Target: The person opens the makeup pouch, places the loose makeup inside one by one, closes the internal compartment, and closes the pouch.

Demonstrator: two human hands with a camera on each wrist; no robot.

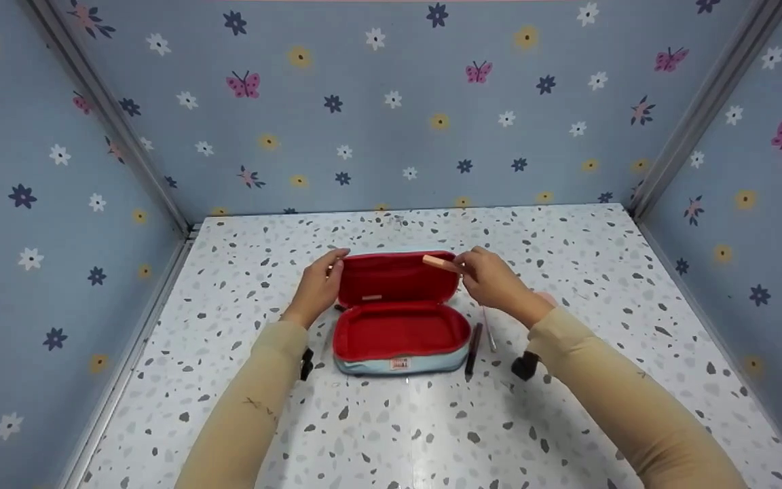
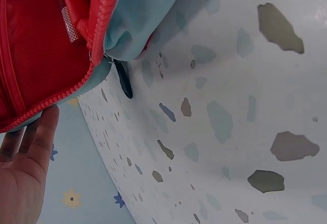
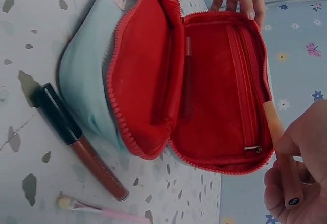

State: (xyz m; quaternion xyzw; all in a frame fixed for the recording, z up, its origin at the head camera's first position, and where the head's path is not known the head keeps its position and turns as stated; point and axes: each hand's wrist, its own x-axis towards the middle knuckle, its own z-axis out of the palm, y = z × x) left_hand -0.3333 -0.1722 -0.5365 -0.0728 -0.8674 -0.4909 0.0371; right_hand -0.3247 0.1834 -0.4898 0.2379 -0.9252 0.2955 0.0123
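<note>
the pouch is unzipped with its lid raised, the left hand pinching that lid at the pouch's left edge and the right hand grasping an orange tube at the pouch's upper right. right of the pouch lie a gloss and a brush, and beyond them a black thing, perhaps a clip, too dim to be sure.

Soft light falls evenly across the tabletop, leaving a pale sheen below and left of the right grip. I see a faint shadow beneath its sleeve. Both wrist views are dimmer, greyer; the head view blurs the label on the pouch.
</note>
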